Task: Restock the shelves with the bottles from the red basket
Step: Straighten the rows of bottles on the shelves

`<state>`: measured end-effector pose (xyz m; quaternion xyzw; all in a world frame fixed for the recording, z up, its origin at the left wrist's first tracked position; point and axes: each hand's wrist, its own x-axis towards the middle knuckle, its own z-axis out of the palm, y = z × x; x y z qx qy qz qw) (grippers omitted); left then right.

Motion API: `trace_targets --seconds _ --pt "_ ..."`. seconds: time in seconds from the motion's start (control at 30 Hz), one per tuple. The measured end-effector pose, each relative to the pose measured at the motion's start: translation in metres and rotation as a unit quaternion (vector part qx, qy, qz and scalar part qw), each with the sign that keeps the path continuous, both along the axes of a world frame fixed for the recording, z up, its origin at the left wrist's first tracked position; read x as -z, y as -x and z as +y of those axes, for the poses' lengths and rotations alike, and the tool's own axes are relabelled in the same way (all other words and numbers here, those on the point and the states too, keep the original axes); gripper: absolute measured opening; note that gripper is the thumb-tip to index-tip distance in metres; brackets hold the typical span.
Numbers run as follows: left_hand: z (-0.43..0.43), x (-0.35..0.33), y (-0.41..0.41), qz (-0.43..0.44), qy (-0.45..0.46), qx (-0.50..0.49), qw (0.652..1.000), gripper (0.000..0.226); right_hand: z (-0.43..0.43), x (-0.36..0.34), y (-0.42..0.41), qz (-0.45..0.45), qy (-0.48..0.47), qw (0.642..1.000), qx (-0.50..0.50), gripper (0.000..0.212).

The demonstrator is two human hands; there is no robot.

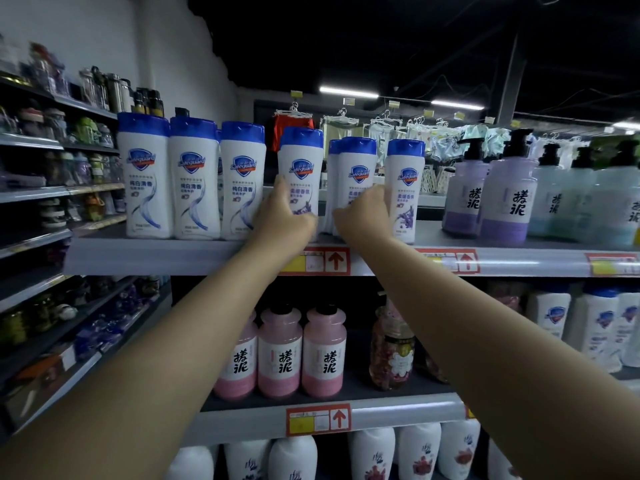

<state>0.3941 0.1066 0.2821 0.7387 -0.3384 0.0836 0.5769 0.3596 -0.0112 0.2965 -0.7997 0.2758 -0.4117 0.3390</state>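
Gripping w/ our left hand [284, 216] the lower half of a lavender-label Safeguard bottle [300, 157], fingers curled round its left side. The bottle is upright at the front of the top shelf [173, 258]; its base is hidden behind the hand, so we can't tell if it's set down or a touch above the board. Our right hand [363, 216] is on the lower part of the next lavender Safeguard bottle [358, 168], just to the right. It's blurred there, so we can't tell whether it's clasping or only steadying. Beyond that stands a third lavender bottle [405, 178], untouched, w/ plain white Safeguard bottles [142, 174] in a row to the left and purple pump bottles [505, 199] to the right. Progress, as we read it: mid-task, approx. at the placing/lining-up step for the lavender group. Front row looks nearly filled, w/ small gaps either side of the bottle in our left hand. Depth behind the front row is mostly hidden, so room left there is unknown. The red basket isn't in view, so no. of bottles left to shelve can't be judged. Left to do: seat this bottle, square it w/ its neighbours, then go back to the basket.
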Motion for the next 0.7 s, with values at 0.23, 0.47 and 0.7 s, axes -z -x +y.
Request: trace_targets --seconds 0.23,0.47,0.7 --pt "0.0 -0.003 -0.005 -0.002 -0.006 -0.002 1.0 0.058 -0.003 -0.002 -0.001 0.016 0.011 1.0 0.007 0.051" --pt "-0.001 -0.007 -0.007 0.003 0.01 -0.013 1.0 0.04 -0.007 -0.003 0.01 0.042 0.073 0.995 -0.057 0.043" --pt "-0.009 -0.008 -0.012 0.003 -0.006 -0.029 1.0 0.04 -0.008 -0.004 0.018 0.038 0.085 0.992 -0.082 0.042"
